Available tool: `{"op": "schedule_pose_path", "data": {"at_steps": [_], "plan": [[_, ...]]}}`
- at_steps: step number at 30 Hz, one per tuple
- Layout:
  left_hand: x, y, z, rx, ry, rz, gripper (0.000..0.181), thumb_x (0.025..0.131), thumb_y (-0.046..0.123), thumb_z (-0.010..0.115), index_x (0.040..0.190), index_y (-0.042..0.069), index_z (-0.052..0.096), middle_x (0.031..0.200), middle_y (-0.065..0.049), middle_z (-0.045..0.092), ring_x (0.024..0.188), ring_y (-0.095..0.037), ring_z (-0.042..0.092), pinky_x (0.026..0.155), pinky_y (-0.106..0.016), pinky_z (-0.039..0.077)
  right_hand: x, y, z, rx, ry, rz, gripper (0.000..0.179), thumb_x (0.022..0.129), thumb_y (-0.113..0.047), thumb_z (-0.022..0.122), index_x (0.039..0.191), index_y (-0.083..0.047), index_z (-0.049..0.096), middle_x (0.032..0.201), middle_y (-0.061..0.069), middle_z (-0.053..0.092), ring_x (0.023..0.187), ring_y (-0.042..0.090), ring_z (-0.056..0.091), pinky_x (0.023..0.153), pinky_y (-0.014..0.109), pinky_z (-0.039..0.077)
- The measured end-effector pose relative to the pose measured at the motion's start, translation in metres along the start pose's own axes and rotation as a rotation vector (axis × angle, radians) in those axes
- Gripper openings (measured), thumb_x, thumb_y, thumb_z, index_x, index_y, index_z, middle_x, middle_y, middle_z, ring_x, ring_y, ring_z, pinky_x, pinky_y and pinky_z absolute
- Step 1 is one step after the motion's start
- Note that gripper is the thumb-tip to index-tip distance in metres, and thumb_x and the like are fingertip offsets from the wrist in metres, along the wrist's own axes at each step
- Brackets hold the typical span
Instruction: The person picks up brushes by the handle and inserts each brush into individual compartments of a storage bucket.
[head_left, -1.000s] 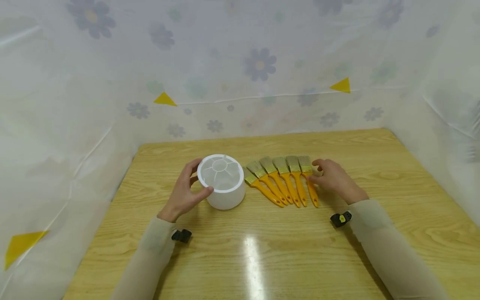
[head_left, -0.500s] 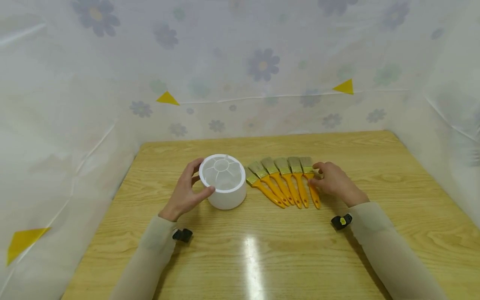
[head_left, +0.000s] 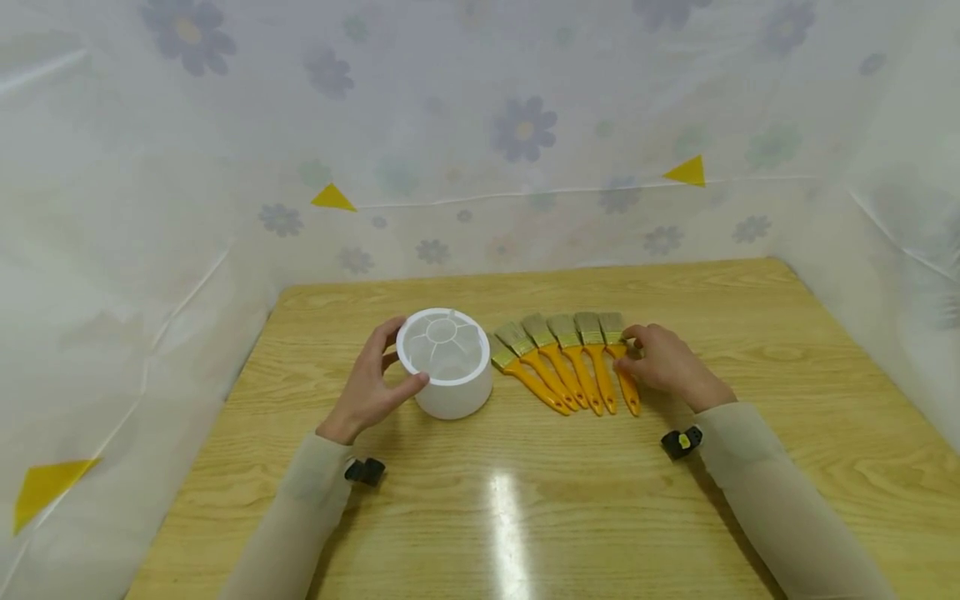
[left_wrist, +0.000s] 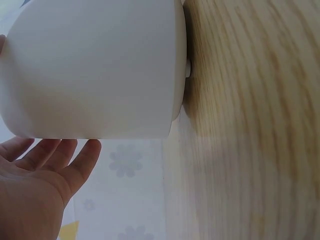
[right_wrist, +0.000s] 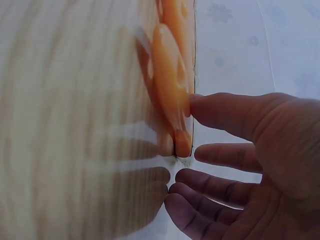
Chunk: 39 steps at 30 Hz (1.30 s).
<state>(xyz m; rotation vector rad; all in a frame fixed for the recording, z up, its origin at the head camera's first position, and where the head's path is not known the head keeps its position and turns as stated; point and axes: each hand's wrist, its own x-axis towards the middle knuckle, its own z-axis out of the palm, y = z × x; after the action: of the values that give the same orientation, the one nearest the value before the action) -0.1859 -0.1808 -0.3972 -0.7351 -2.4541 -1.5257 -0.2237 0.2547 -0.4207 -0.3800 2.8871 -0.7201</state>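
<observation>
In the head view my left hand [head_left: 372, 375] grips a white round divided holder [head_left: 453, 398], thumb at its near rim and fingers round its far left side. Inside it, a central ring with radiating dividers shows. The left wrist view shows the holder's smooth wall [left_wrist: 100, 65] with fingertips against it. A row of several flat paintbrushes [head_left: 573, 358] with orange handles lies fanned out just right of the holder, bristles away from me. My right hand [head_left: 671, 362] is at the rightmost brush [head_left: 626, 387]; its thumb touches the orange handle [right_wrist: 170, 70], the other fingers loosely spread beside it.
Everything sits on a wood-grain table [head_left: 450, 517], with a bright light reflection near its front. A pale flowered sheet [head_left: 480, 150] encloses the back and sides, marked with yellow triangles [head_left: 334, 198]. A black wrist strap piece [head_left: 365, 472] shows beneath the left sleeve.
The view has shifted very slightly. My right thumb and fingertips have come a touch closer to the rightmost brush; the left hand and the holder stay in place.
</observation>
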Motion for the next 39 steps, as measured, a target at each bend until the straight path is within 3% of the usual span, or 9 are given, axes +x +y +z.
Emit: {"op": "schedule_pose_path", "data": {"at_steps": [5, 9, 18, 32, 39], "plan": [[-0.001, 0.025, -0.002, 0.01, -0.007, -0.008, 0.075, 0.079, 0.001, 0.072, 0.141, -0.008, 0.031, 0.137, -0.025, 0.04, 0.125, -0.039, 0.041, 0.098, -0.053, 0.043, 0.001, 0.001, 0.0, -0.009, 0.005, -0.016, 0.048, 0.091, -0.022, 0.065, 0.127, 0.007, 0.053, 0.11, 0.025, 0.06, 0.097, 0.037, 0.058, 0.078, 0.05, 0.05], [-0.001, 0.027, -0.002, 0.016, -0.009, -0.014, 0.074, 0.08, 0.001, 0.072, 0.141, -0.009, 0.031, 0.137, -0.025, 0.04, 0.126, -0.039, 0.041, 0.098, -0.053, 0.043, 0.001, 0.002, 0.0, -0.015, 0.001, -0.029, 0.047, 0.091, -0.019, 0.064, 0.127, 0.008, 0.052, 0.109, 0.023, 0.06, 0.095, 0.035, 0.058, 0.078, 0.049, 0.05], [-0.001, -0.009, 0.001, 0.016, 0.005, -0.018, 0.08, 0.08, 0.008, 0.075, 0.146, 0.004, 0.031, 0.141, -0.013, 0.04, 0.128, -0.03, 0.042, 0.099, -0.05, 0.043, 0.0, 0.005, 0.001, -0.027, 0.018, -0.053, 0.044, 0.09, -0.015, 0.062, 0.127, 0.008, 0.052, 0.111, 0.024, 0.059, 0.097, 0.036, 0.058, 0.081, 0.051, 0.049], [-0.001, -0.013, 0.001, -0.004, 0.01, 0.006, 0.079, 0.08, 0.01, 0.076, 0.146, 0.009, 0.032, 0.14, -0.01, 0.041, 0.127, -0.028, 0.042, 0.099, -0.05, 0.043, -0.002, 0.011, -0.002, -0.032, 0.015, -0.015, 0.044, 0.089, -0.006, 0.055, 0.13, 0.007, 0.05, 0.119, 0.025, 0.056, 0.105, 0.039, 0.054, 0.085, 0.055, 0.046], [-0.002, 0.023, -0.002, -0.051, -0.014, -0.008, 0.073, 0.08, 0.0, 0.071, 0.14, -0.007, 0.03, 0.137, -0.025, 0.038, 0.125, -0.038, 0.041, 0.1, -0.056, 0.04, -0.003, 0.012, -0.003, -0.037, 0.007, -0.001, 0.047, 0.09, -0.011, 0.059, 0.132, 0.007, 0.048, 0.121, 0.026, 0.055, 0.107, 0.04, 0.054, 0.087, 0.056, 0.046]]}}
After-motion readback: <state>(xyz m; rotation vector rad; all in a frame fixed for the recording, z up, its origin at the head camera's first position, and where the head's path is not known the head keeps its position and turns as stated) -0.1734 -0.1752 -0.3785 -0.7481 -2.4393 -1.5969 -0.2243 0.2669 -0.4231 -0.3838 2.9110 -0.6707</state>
